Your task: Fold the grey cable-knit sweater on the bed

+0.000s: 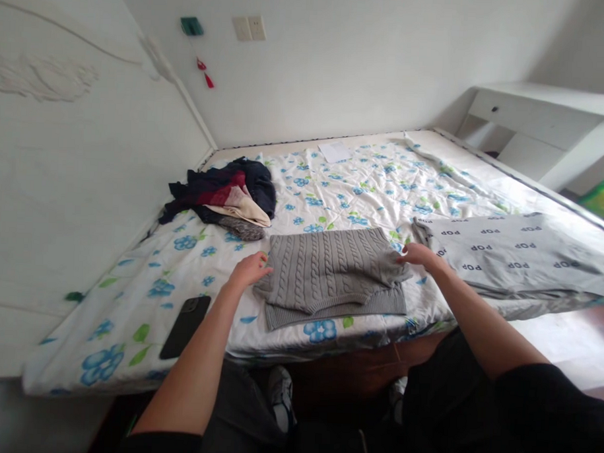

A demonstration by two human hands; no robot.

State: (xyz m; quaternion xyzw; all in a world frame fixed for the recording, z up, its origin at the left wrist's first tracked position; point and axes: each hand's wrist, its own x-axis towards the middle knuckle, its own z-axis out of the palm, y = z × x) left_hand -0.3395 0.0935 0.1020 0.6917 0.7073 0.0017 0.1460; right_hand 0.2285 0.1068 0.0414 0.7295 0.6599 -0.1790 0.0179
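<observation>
A grey cable-knit sweater (330,267) lies folded across its width near the bed's front edge, its ribbed hem showing below the upper layer. At its left side is my left hand (251,269), fingers apart, holding nothing and just beside the knit. My right hand (417,255) pinches the sweater's right edge between thumb and fingers, where the fabric bunches up a little.
Dark, red and cream clothes (234,194) lie heaped at the back left. A light grey cloth printed "POP" (509,250) is spread at right. A black phone (185,328) rests left of my forearm. White paper (334,152) lies near the wall; a white desk (538,122) stands right.
</observation>
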